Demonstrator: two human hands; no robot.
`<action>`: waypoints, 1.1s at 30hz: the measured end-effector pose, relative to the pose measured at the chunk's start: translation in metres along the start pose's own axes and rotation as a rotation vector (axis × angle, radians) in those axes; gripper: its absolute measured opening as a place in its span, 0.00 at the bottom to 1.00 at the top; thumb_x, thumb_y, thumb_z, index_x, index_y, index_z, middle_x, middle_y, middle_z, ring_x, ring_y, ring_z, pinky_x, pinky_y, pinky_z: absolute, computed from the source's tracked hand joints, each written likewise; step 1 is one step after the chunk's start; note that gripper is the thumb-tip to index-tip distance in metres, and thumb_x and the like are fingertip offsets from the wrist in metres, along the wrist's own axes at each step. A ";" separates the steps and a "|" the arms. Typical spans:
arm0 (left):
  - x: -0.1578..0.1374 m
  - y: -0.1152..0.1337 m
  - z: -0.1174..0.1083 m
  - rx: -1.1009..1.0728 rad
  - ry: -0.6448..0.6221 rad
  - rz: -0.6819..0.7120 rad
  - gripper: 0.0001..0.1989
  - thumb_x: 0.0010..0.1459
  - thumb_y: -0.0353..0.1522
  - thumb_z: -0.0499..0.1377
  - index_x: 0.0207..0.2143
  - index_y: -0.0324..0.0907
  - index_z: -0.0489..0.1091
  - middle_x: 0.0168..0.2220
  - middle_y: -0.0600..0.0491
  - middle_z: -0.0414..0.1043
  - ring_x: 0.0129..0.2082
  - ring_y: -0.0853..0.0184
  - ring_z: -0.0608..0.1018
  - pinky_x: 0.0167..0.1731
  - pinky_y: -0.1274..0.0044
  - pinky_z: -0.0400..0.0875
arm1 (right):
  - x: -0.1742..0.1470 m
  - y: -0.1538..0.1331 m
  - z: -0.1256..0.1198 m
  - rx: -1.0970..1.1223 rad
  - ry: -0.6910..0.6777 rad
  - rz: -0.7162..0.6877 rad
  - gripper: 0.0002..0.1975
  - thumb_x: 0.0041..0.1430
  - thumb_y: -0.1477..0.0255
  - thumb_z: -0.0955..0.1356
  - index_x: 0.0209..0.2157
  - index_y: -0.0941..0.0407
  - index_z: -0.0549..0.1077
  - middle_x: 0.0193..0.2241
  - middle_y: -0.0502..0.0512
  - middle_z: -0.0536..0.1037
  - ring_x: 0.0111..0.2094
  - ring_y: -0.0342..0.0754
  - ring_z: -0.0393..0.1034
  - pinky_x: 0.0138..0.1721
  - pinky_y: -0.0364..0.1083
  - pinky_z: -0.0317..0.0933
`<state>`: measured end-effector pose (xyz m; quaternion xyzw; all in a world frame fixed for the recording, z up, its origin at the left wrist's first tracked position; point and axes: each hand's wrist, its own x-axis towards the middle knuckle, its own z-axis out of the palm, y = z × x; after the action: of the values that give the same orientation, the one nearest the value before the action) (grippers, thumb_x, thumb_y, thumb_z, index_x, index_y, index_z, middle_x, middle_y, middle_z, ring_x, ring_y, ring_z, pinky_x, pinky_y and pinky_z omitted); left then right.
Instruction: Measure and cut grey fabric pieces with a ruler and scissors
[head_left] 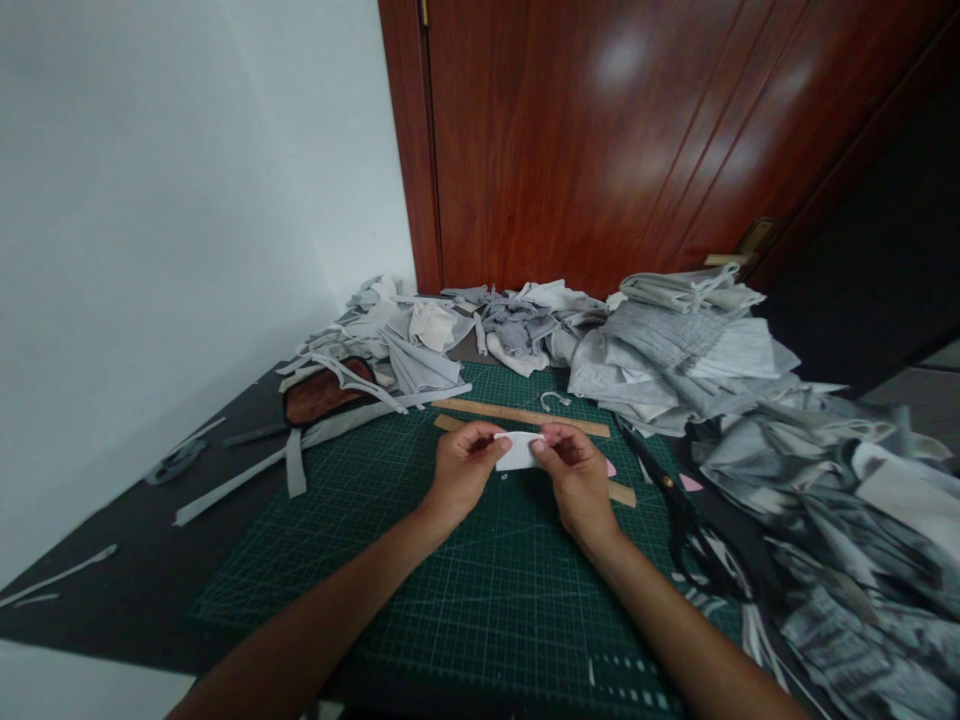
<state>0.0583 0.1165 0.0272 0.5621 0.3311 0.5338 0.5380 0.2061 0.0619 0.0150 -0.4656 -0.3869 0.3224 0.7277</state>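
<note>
Between my two hands is a small white piece of fabric (pixel 517 453), stretched out flat above the cutting mat. My left hand (pixel 466 462) pinches its left edge between thumb and fingers. On the opposite side, my right hand (pixel 576 472) grips the right edge the same way. Just beyond them lie two wooden rulers (pixel 525 411), the nearer one partly covered by my hands. A pink piece of chalk or fabric shows beside my right fingers; I cannot tell which.
A green cutting mat (pixel 480 620) covers the dark table. Black scissors (pixel 686 520) lie to the right, near a pink triangle (pixel 690 483). Heaps of grey and white fabric (pixel 675 345) line the back and right. A brown pad (pixel 330 392) and fabric strips (pixel 232 487) lie left.
</note>
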 end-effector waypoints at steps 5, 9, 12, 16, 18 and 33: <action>0.001 -0.003 -0.002 0.011 -0.004 0.017 0.09 0.49 0.37 0.71 0.29 0.40 0.79 0.26 0.54 0.77 0.25 0.69 0.75 0.28 0.79 0.69 | 0.002 -0.001 -0.001 -0.003 -0.015 -0.023 0.17 0.49 0.65 0.79 0.41 0.51 0.77 0.32 0.50 0.80 0.35 0.50 0.74 0.41 0.50 0.69; 0.000 -0.001 -0.001 -0.026 -0.020 -0.004 0.11 0.49 0.38 0.71 0.29 0.40 0.78 0.26 0.54 0.77 0.25 0.69 0.74 0.28 0.79 0.68 | 0.003 -0.001 -0.002 -0.017 -0.025 -0.028 0.15 0.50 0.66 0.79 0.40 0.52 0.78 0.32 0.50 0.80 0.35 0.50 0.74 0.40 0.50 0.69; -0.001 0.002 0.000 -0.051 -0.021 -0.015 0.10 0.48 0.37 0.71 0.29 0.40 0.78 0.25 0.55 0.76 0.25 0.70 0.74 0.28 0.79 0.67 | 0.002 -0.002 -0.003 -0.042 -0.041 -0.036 0.14 0.51 0.66 0.78 0.40 0.52 0.80 0.32 0.50 0.80 0.35 0.50 0.73 0.41 0.50 0.68; -0.001 0.004 0.001 -0.033 -0.018 -0.004 0.09 0.48 0.36 0.71 0.29 0.40 0.78 0.25 0.54 0.76 0.25 0.70 0.74 0.28 0.79 0.68 | -0.002 -0.004 -0.001 -0.084 -0.074 -0.041 0.13 0.51 0.64 0.79 0.39 0.52 0.82 0.30 0.49 0.79 0.33 0.49 0.71 0.37 0.47 0.66; 0.000 0.002 0.000 -0.018 -0.025 -0.001 0.09 0.48 0.36 0.71 0.29 0.40 0.78 0.25 0.54 0.76 0.25 0.69 0.74 0.28 0.79 0.67 | -0.005 -0.006 0.000 -0.104 -0.078 -0.040 0.11 0.54 0.62 0.78 0.37 0.53 0.82 0.29 0.49 0.79 0.31 0.49 0.71 0.35 0.47 0.65; 0.001 0.000 0.000 -0.059 -0.047 -0.033 0.12 0.48 0.37 0.72 0.30 0.39 0.77 0.25 0.55 0.76 0.25 0.70 0.74 0.28 0.79 0.68 | -0.003 0.001 -0.003 -0.224 -0.053 -0.107 0.08 0.59 0.64 0.74 0.35 0.53 0.83 0.28 0.51 0.84 0.29 0.50 0.74 0.32 0.47 0.67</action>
<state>0.0581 0.1172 0.0271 0.5527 0.3116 0.5213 0.5707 0.2070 0.0580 0.0123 -0.5140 -0.4641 0.2499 0.6768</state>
